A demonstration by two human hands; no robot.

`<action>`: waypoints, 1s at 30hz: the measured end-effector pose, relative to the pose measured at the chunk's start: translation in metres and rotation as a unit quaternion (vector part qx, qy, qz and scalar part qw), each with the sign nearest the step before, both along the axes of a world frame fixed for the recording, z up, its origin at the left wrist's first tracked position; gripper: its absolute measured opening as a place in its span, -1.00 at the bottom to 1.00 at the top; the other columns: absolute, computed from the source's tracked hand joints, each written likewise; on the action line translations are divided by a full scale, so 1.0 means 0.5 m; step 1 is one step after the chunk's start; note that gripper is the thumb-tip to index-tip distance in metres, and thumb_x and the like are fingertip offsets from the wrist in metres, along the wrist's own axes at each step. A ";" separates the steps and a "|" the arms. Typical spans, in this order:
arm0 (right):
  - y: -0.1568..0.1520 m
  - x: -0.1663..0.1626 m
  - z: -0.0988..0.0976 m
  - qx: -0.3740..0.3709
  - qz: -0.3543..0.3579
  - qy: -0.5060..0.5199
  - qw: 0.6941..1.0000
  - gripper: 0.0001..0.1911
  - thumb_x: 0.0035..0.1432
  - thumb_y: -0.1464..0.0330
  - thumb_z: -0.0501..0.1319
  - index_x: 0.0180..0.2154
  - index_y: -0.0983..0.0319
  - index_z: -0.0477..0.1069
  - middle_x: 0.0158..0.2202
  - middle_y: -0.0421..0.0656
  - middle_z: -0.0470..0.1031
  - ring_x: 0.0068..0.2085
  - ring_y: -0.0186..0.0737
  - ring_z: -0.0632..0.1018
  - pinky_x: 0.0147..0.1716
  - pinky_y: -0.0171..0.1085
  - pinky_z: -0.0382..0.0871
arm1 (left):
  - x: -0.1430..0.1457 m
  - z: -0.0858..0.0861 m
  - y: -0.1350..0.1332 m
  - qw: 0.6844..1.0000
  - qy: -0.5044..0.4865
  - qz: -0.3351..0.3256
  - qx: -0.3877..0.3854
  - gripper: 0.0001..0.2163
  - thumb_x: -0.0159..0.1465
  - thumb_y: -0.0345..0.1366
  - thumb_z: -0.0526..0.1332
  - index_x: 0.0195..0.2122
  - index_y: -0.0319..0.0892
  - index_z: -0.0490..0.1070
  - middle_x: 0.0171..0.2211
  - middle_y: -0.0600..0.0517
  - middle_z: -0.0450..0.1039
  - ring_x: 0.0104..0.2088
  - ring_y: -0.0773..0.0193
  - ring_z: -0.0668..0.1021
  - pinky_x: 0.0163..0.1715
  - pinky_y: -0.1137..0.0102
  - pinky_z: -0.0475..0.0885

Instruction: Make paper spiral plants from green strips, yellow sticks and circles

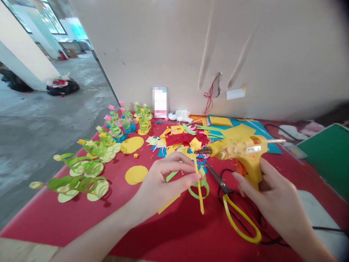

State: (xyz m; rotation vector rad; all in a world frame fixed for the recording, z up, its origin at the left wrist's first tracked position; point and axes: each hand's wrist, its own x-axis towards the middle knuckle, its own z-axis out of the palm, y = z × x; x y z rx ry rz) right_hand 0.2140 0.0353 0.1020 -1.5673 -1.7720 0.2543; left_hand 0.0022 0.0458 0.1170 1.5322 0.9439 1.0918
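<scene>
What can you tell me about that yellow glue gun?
The glue gun is yellow plastic, smeared with dried glue, with a dark metal nozzle pointing left and a clear glue stick poking out the back. The right hand grips its handle, holding it level above the red table. Its nozzle tip meets the top of a yellow paper strip pinched in the left hand.

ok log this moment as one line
left hand: pinching yellow strip | right hand: gripping glue gun | nozzle at strip top | scissors on red table

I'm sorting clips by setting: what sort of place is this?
Probably a makeshift craft table in a bare concrete building: red table strewn with paper scraps, green paper spirals, a hot glue gun and scissors.
</scene>
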 end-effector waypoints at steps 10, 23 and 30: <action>0.002 0.003 -0.007 -0.021 -0.001 0.030 0.999 -0.69 -0.02 0.20 0.15 -0.53 0.16 0.02 -0.67 -0.32 0.12 -0.69 -0.41 0.24 -0.80 -0.42 0.09 | 0.001 0.002 -0.001 1.000 -0.007 0.004 -0.006 -0.92 0.10 -0.40 0.22 -0.49 -0.18 0.51 -0.46 0.05 0.34 -0.40 0.39 0.40 -0.37 0.50 0.31; -0.003 0.000 0.003 0.014 -0.004 -0.005 1.000 -0.68 -0.03 0.28 0.18 -0.54 0.17 -0.01 -0.64 -0.31 0.10 -0.70 -0.47 0.14 -0.81 -0.44 0.04 | -0.001 -0.001 0.001 1.000 -0.014 0.008 0.007 -0.93 0.10 -0.41 0.23 -0.48 -0.18 0.50 -0.46 0.07 0.34 -0.41 0.41 0.40 -0.37 0.50 0.31; 0.001 0.007 -0.004 0.054 0.001 -0.018 0.998 -0.70 -0.05 0.25 0.19 -0.55 0.19 0.05 -0.69 -0.34 0.11 -0.71 -0.48 0.15 -0.83 -0.48 0.01 | -0.003 0.003 0.001 1.000 0.003 0.007 0.002 -0.92 0.11 -0.39 0.22 -0.45 -0.20 0.52 -0.44 0.04 0.36 -0.37 0.39 0.42 -0.34 0.50 0.32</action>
